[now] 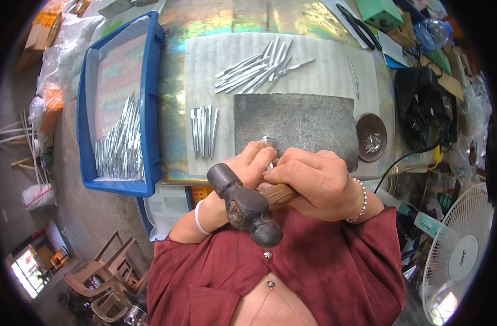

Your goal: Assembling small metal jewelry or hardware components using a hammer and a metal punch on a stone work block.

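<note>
My right hand (316, 182) is closed around the wooden handle of a ball-peen hammer (245, 209); the dark metal head hangs over my left wrist and chest. The fingertips of that hand also meet at a small shiny metal piece. Close against it, my left hand (248, 165) is closed in a pinch on the same silvery piece (270, 164), mostly hidden by fingers. Both hands are over the near edge of a dark grey slab (297, 117). A round shiny bit (268, 140) shows just beyond my left fingertips.
A loose pile of silvery metal strips (259, 70) lies beyond the slab, and a neat row of them (205, 133) to its left. A brown bowl (361, 130) with small metal pins stands right. At left is a blue tray (150, 103) of strips; lower right, a fan (463, 258).
</note>
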Motion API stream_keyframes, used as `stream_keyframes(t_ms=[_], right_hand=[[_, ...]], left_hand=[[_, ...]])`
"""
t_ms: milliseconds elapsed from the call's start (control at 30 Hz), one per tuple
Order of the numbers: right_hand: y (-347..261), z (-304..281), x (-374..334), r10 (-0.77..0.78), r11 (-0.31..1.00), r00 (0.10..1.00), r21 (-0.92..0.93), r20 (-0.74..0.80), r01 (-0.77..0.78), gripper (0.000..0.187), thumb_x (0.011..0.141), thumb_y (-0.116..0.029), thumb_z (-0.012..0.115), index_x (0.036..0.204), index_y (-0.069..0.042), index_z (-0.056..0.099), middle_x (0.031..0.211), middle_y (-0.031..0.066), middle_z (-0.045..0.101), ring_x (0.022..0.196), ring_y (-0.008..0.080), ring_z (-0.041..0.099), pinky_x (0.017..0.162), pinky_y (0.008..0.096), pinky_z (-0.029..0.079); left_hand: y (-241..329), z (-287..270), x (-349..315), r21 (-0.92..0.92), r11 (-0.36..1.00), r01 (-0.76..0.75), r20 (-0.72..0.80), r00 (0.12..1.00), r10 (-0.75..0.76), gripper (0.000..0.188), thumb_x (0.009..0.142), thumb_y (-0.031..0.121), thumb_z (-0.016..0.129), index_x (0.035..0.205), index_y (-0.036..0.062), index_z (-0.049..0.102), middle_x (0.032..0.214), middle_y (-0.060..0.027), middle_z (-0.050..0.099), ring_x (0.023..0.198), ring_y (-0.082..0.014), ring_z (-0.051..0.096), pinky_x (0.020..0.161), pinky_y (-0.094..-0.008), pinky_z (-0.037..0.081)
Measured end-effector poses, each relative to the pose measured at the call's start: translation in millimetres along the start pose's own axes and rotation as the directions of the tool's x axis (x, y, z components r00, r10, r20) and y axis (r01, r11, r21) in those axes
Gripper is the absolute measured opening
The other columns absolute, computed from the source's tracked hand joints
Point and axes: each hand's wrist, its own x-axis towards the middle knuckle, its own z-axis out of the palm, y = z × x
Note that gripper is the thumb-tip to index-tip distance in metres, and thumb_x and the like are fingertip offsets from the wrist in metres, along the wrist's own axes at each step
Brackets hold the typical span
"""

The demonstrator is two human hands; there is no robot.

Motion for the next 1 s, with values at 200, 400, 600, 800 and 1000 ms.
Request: stream_keyframes(t_ms=[200, 400, 600, 800, 1000], right_hand=[[-8, 0, 1, 0.051, 0.994, 0.997, -0.098, 0.05, -0.046, 0.021, 0.069, -0.002, 0.074, 0.086, -0.001, 0.061, 0.069, 0.0089, 0.056, 0.057, 0.0209, 0.06, 0.049, 0.0269, 0.047], [-26, -14, -18, 0.511, 0.798, 0.859, 0.385, -0.026, -0.463, 0.032, 0.081, 0.003, 0.064, 0.109, -0.002, 0.049, 0.084, 0.0091, 0.056, 0.068, 0.0155, 0.059, 0.061, 0.0279, 0.048], [-42, -41, -36, 0.379, 0.923, 0.923, 0.042, 0.065, -0.382, 0.034, 0.085, 0.002, 0.057, 0.117, 0.001, 0.047, 0.08, 0.0039, 0.059, 0.067, 0.0104, 0.056, 0.062, 0.0243, 0.047], [-46, -44, -36, 0.236, 0.961, 0.966, -0.172, 0.102, -0.217, 0.055, 0.069, 0.008, 0.067, 0.121, 0.003, 0.05, 0.078, 0.013, 0.059, 0.059, 0.0257, 0.06, 0.052, 0.0328, 0.049], [-45, -40, -36, 0.145, 0.944, 0.984, -0.312, 0.102, -0.106, 0.059, 0.064, 0.005, 0.072, 0.119, 0.006, 0.052, 0.075, 0.011, 0.058, 0.057, 0.0205, 0.058, 0.048, 0.0294, 0.047]], left_hand=[[-2, -2, 6, 0.086, 0.972, -0.22, -0.061, 0.972, 0.226, 0.028, 0.068, 0.01, 0.064, 0.094, 0.0027, 0.054, 0.089, -0.015, 0.053, 0.074, -0.0316, 0.058, 0.052, -0.038, 0.049], [-12, 12, -1, 0.102, 0.989, -0.107, -0.228, 0.965, 0.128, 0.025, 0.068, -0.004, 0.057, 0.091, 0.0052, 0.054, 0.08, -0.0101, 0.054, 0.062, -0.0301, 0.059, 0.05, -0.0383, 0.047], [-15, 11, 0, 0.032, 0.993, -0.11, -0.171, 0.979, 0.114, 0.026, 0.068, -0.007, 0.055, 0.091, 0.0051, 0.054, 0.078, -0.0094, 0.053, 0.062, -0.0292, 0.058, 0.051, -0.0367, 0.047], [-14, 9, 2, 0.014, 0.998, -0.056, -0.156, 0.986, 0.058, 0.014, 0.074, 0.002, 0.068, 0.084, 0.0052, 0.059, 0.077, -0.0079, 0.06, 0.064, -0.0253, 0.062, 0.054, -0.0328, 0.049], [-12, 8, 4, 0.002, 0.995, -0.104, -0.18, 0.978, 0.103, 0.02, 0.073, -0.007, 0.056, 0.089, 0.0052, 0.054, 0.076, -0.0087, 0.052, 0.061, -0.028, 0.058, 0.049, -0.0357, 0.046]])
